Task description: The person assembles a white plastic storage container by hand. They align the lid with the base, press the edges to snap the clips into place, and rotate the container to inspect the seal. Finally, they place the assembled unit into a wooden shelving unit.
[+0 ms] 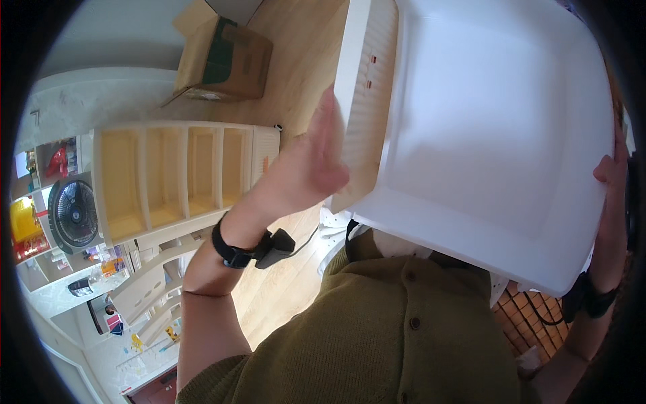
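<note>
A large white plastic drawer (498, 128) fills the upper right, its hollow inside facing me and its near edge close to my body. Along its left side runs a ribbed cream front panel (371, 101) with two small reddish marks. My left hand (321, 151) holds this panel at its outer edge, the thumb low and the fingers reaching up along it. At the far right, my right hand (609, 176) grips the drawer's opposite rim; most of its fingers are hidden.
To the left is a cream drawer cabinet frame (178, 172) with several open compartments. Beyond it are a black fan (73, 212) and shelves of small items. An open cardboard box (235, 60) rests on the wooden floor (299, 40). A brown grid-patterned surface (531, 320) lies at lower right.
</note>
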The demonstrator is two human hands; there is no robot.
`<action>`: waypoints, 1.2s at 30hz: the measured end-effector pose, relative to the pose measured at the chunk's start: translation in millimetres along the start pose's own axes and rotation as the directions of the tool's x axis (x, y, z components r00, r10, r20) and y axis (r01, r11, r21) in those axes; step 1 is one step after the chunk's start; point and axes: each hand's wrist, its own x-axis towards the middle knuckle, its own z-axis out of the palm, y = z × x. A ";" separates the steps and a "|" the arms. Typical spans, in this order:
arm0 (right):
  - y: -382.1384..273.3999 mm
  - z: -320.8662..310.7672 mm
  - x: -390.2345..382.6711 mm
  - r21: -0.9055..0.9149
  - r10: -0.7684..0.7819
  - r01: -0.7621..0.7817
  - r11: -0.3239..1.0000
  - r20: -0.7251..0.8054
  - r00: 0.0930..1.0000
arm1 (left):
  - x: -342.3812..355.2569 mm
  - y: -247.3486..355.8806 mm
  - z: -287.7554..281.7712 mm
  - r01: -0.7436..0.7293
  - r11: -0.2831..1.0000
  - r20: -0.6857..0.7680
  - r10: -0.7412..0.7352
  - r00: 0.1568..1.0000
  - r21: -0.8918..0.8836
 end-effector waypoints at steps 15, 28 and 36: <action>-37.3 -33.4 44.1 -0.205 -0.493 0.599 0.774 0.398 0.773 | 16.0 0.0 -34.9 0.136 0.934 0.042 -0.158 0.986 0.330; -23.7 13.1 28.8 0.355 0.194 -0.249 0.901 0.183 0.964 | 30.8 5.6 -36.5 0.006 0.752 -0.184 0.154 0.971 0.659; -29.3 27.0 31.5 0.626 0.264 -0.324 0.709 0.190 0.946 | 15.6 6.1 -42.5 0.064 0.995 -0.188 -0.048 0.981 0.076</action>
